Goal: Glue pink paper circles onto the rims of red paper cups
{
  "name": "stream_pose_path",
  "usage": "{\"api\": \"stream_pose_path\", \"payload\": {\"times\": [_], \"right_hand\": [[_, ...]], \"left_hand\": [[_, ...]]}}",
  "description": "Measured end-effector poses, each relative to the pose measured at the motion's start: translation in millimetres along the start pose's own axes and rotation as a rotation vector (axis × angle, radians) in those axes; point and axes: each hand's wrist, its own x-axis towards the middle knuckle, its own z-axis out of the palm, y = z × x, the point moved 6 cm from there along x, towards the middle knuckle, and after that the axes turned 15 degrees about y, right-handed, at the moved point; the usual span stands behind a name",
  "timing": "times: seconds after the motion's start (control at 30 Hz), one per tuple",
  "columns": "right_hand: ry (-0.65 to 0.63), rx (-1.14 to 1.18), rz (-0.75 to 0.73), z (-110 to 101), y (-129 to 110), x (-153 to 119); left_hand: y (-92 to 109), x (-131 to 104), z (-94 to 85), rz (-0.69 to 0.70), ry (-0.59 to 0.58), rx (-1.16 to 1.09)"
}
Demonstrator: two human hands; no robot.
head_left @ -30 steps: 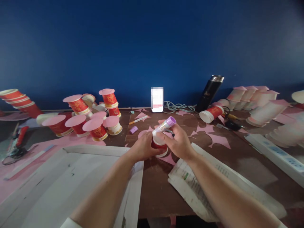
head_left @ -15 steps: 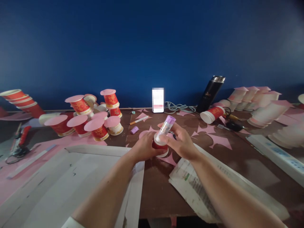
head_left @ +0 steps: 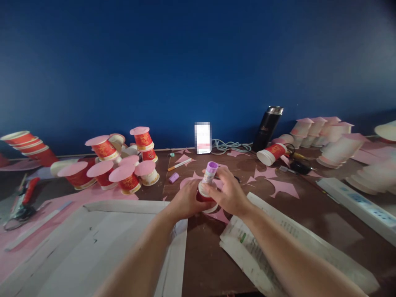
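My left hand (head_left: 185, 201) is closed round the side of a red paper cup (head_left: 206, 196), which stands upside down on the table. A glue stick (head_left: 209, 175) with a purple base is gripped in my right hand (head_left: 230, 192), its lower end against the cup's upturned bottom. The contact spot is hidden by my fingers. Close by on the table lie a purple glue cap (head_left: 173, 177) and an orange-and-white pen-like stick (head_left: 180, 164). Behind and beside the cup are pink paper scraps (head_left: 283, 187).
Red cups topped with pink discs (head_left: 123, 175) stand at left, near a white tray (head_left: 123, 206) and scissors (head_left: 23, 204). At right are a black thermos (head_left: 267, 128), a lying cup (head_left: 272, 154), a power strip (head_left: 355, 206) and a folded paper bag (head_left: 278, 231). A lit phone (head_left: 203, 138) stands behind.
The glue stick has become more upright and shifted slightly left over the cup. The whole view has tilted a little, so the scene sits lower.
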Motion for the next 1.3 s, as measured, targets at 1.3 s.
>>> {"api": "stream_pose_path", "payload": {"times": [1.3], "right_hand": [[0.236, -0.115, 0.120, -8, 32, 4]], "left_hand": [[-23, 8, 3.9, -0.226, 0.245, 0.125]]}}
